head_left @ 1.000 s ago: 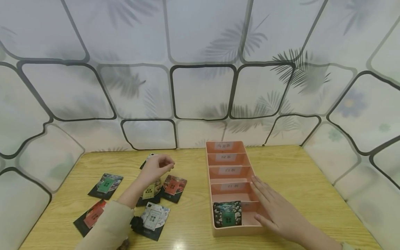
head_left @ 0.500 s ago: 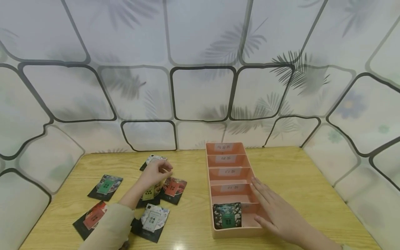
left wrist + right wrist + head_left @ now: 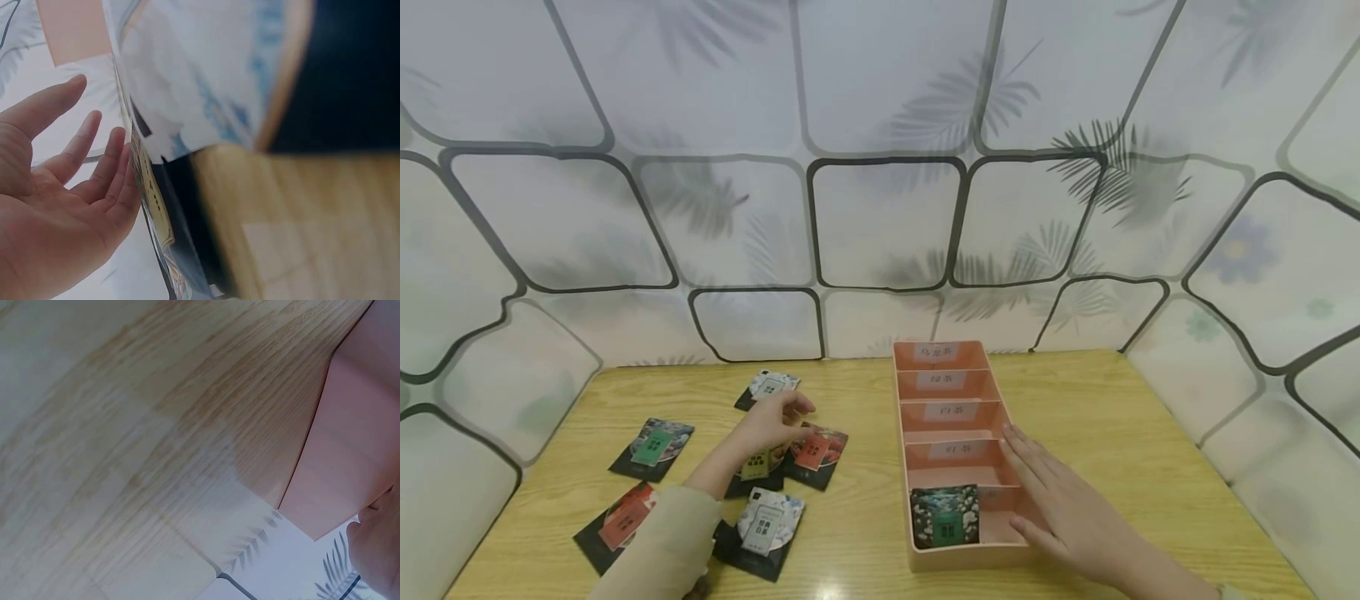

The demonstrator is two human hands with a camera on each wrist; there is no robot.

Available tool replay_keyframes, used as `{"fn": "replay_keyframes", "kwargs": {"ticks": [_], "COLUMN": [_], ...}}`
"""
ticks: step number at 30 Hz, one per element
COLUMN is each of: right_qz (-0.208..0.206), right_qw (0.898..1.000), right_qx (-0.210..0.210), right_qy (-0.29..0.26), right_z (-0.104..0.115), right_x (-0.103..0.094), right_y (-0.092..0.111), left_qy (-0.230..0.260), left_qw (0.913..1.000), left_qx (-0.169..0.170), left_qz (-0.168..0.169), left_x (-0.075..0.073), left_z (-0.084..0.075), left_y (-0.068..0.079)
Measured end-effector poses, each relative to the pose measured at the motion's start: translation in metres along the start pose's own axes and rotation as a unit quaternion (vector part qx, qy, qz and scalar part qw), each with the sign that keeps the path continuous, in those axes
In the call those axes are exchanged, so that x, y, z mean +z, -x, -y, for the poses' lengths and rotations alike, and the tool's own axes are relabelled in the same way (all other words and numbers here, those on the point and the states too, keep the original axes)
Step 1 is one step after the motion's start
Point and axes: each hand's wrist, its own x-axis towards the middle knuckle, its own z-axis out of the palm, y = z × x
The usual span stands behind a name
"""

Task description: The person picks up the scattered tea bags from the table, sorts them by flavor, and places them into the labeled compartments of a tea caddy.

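My left hand hovers low over a tea packet with a yellow label, partly covering it. Its fingers are loosely bent with nothing between them, as the left wrist view also shows. By the thumb lies a red-labelled tea packet. Just behind the hand is a white tea packet. My right hand rests along the right rim of a pink divided box, fingers straight and thumb over the wall. A green-labelled tea packet stands in the box's nearest compartment.
More packets lie on the wooden table: a green-labelled one at left, a red one partly behind my left sleeve, and a white-labelled one in front. Patterned fabric walls the table's back and sides.
My left hand has come down and slightly nearer to me, uncovering the white packet behind it. The right hand and the box look the same.
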Motion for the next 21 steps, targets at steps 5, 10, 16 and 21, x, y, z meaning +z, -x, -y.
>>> {"fn": "replay_keyframes", "kwargs": {"ticks": [5,10,16,21], "right_qz": [0.001,0.0,-0.005,-0.007], "right_qw": [1.0,1.0,1.0,1.0], "right_qx": [0.0,-0.003,-0.008,-0.01], "right_qy": [-0.001,0.002,0.003,0.004], "right_z": [0.0,-0.0009,-0.0013,-0.0006], "right_x": [-0.0001,0.0005,0.0009,0.0003], "right_y": [-0.0001,0.0002,-0.0002,-0.0006], "left_qy": [0.0,0.001,0.001,-0.023], "left_qw": [0.9998,0.9981,0.9946,0.9932], "left_qx": [0.007,0.027,0.058,0.078], "left_qz": [0.019,0.056,0.085,0.084], "left_x": [0.0003,-0.002,-0.0054,-0.0053], "left_z": [0.0041,0.0076,0.0083,0.0083], "left_y": [-0.0006,-0.002,0.0004,0.0023]}}
